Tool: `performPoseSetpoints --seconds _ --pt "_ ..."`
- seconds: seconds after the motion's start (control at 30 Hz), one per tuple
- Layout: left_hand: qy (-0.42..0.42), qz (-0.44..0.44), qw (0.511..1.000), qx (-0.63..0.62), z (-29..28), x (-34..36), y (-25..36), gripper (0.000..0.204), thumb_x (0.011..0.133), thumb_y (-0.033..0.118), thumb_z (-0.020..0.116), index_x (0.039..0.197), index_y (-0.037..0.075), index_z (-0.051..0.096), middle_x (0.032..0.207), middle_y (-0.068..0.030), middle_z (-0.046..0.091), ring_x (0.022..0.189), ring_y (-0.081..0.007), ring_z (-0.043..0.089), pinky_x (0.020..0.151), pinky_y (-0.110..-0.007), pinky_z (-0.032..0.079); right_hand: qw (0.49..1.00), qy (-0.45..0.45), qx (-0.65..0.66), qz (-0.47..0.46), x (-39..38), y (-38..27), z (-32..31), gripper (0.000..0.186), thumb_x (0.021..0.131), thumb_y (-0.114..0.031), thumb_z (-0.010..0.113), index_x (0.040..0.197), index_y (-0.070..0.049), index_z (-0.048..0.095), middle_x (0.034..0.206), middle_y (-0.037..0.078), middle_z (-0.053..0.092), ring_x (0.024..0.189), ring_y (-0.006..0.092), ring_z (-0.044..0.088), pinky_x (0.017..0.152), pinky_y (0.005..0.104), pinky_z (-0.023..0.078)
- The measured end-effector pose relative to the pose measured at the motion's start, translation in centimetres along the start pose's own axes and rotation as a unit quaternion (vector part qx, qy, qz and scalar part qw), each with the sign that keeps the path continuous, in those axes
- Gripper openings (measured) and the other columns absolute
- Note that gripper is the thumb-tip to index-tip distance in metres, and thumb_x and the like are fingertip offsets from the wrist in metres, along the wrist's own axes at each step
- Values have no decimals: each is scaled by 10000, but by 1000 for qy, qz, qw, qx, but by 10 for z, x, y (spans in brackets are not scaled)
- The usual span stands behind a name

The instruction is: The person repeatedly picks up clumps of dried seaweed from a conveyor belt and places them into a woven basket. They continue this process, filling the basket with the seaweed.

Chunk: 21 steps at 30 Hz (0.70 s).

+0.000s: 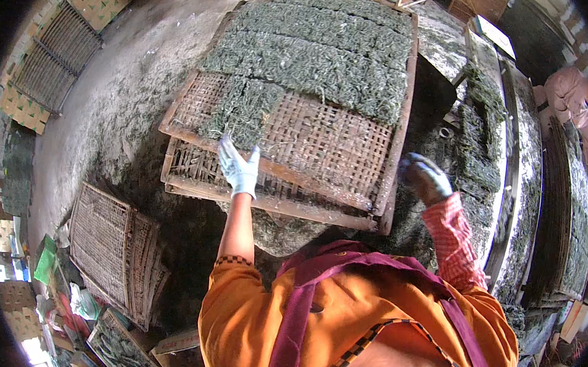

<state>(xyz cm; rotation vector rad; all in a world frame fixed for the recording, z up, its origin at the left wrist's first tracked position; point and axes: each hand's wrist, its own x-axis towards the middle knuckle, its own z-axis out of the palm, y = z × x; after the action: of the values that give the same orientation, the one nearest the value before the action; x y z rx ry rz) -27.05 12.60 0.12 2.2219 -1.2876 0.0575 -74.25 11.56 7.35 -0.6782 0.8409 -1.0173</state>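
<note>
Left hand (240, 171): white-gloved, fingers spread wide, nothing gripped, right there at the tray's near edge; contact is hard to call.
Right hand (425, 179): just off the right edge, fingers bent; whether it holds anything, I can't tell.
Green strands (317, 52): blanketing the woven tray (329, 142) from far edge past middle, one short strip (245, 107) running to the near edge, left of centre.
Handling: flat, light fingers look best, squaring that strip's end without dragging strands loose.
</note>
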Motion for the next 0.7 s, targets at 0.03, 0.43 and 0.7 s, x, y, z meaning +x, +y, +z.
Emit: performPoseSetpoints --seconds 0.03,0.43,0.7 --pt "13 -43 997 60 0 19 -10 944 822 629 504 1465 56 117 1489 -239 204 1379 -416 178 1125 -498 157 997 -37 48 45 16 19 24 364 912 -148 549 1254 -26 515 1129 130 633 984 270 632 838 399 523" --pt "131 -259 957 -3 44 107 7 853 842 582 512 1442 60 202 1440 -274 249 1348 -394 247 1116 -502 188 977 -23 -6 213 168 148 260 342 837 -131 674 1155 -29 600 1110 81 650 941 186 635 812 296 520" --pt "178 -357 629 -667 33 107 -17 618 895 118 565 1414 284 274 1508 -90 233 1303 -308 357 1050 -499 340 983 -49 -130 124 179 168 284 219 891 -94 559 1097 -28 600 1041 84 644 934 155 623 804 264 523"
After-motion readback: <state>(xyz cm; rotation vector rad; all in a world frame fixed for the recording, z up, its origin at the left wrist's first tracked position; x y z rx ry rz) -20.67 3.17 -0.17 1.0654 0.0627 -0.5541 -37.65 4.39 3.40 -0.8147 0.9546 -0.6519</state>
